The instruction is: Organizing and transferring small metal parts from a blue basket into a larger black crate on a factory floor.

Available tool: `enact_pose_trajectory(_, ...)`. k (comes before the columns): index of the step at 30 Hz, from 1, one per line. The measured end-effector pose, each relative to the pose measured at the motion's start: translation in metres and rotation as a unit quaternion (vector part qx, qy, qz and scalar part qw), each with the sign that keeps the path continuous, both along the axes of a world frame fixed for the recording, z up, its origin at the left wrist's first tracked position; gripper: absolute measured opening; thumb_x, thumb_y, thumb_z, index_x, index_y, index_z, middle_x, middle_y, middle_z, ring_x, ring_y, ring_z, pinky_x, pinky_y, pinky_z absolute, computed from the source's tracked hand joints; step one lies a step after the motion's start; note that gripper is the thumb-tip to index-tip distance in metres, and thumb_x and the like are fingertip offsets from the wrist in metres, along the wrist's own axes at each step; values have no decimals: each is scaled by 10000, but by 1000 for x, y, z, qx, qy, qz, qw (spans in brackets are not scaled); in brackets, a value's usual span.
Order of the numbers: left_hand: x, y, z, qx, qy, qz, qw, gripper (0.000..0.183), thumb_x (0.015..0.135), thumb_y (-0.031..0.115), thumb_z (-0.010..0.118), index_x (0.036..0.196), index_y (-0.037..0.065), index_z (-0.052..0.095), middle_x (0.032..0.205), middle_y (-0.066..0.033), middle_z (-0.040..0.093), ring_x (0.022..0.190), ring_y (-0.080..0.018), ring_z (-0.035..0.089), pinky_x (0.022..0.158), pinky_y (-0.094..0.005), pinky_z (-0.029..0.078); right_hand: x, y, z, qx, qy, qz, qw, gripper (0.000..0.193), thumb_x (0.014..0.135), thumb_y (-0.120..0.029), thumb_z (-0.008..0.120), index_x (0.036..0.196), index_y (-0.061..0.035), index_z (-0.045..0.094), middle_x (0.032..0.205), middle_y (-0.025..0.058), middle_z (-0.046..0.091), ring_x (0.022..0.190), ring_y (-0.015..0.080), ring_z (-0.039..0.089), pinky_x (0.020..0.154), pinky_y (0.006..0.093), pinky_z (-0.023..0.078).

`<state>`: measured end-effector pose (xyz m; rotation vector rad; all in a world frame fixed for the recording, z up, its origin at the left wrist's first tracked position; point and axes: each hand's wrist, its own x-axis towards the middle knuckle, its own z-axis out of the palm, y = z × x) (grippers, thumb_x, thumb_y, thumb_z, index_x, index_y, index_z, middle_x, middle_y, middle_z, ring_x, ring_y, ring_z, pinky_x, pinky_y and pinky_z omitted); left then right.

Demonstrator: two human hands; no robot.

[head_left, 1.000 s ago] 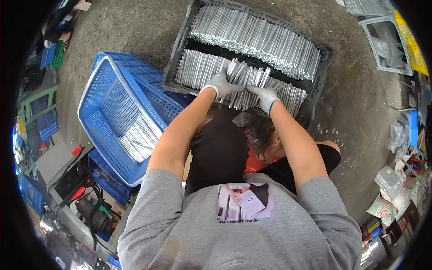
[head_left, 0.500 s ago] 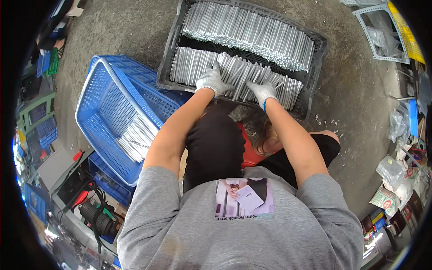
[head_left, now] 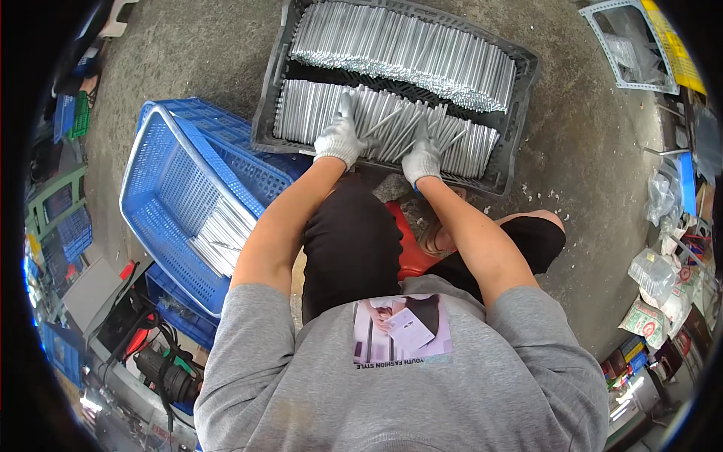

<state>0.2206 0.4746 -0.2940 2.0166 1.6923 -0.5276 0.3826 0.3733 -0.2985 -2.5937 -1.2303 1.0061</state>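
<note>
A black plastic crate [head_left: 263, 113] holds thin silvery metal rods in two rows, a far row [head_left: 399, 54] and a near row [head_left: 303, 111]. Both my hands wear whitish knitted gloves with grey fingers. My left hand [head_left: 339, 141] lies on the near row left of its middle, fingers stretched out and thumb spread to the right. My right hand [head_left: 422, 158] rests further right on that row, its fingers pointing away from me and apart. Between the hands several rods lie slanted across the others. Neither hand has closed round a rod; the undersides of the fingers are hidden.
Left of me, a tilted blue basket [head_left: 162, 200] with more rods [head_left: 222, 237] leans on other blue baskets. A red stool [head_left: 410, 252] shows between my legs. Bags [head_left: 648, 320] and a metal frame [head_left: 625, 45] line the right; a cabled power tool [head_left: 169, 373] sits lower left.
My right hand has shifted left, closer to my left hand, and its fingers now point further away from me. The left fingers have straightened. The whole view has shifted slightly.
</note>
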Motion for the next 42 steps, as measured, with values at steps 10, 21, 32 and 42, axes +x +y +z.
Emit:
enact_pose_trajectory(10,-15,-13,-4,108,27,-113,987,1045,877,674,642,1649,170,152,727,-102,700,566,-242,688,450,-406,532,-1,20,30,13,-36,34,999,747,924,-92,630,1594,-212,323,1175,210,593,930,371,706,874,449,606)
enact_pose_trajectory(21,-49,-20,-12,98,-53,-81,990,692,961,564,591,1571,329,364,807,-74,744,617,-280,712,517,-413,559,67,78,1,12,-49,137,989,608,1038,-518,424,1572,-228,409,1470,130,562,1219,358,635,1074,472,511)
enact_pose_trajectory(32,-41,-25,-7,82,-103,49,990,522,952,503,604,1442,342,522,1172,-62,704,791,-311,732,650,-455,593,99,117,-25,-132,152,202,959,634,1054,-561,314,1461,-151,574,1447,74,625,1338,347,564,1120,432,449)
enact_pose_trajectory(42,-38,-27,-5,125,-121,40,984,465,895,376,644,1354,326,586,1259,-31,656,796,-309,727,655,-450,601,43,171,21,-162,206,203,943,765,1003,-681,363,1529,-138,477,1562,114,482,1435,347,459,1202,442,381)
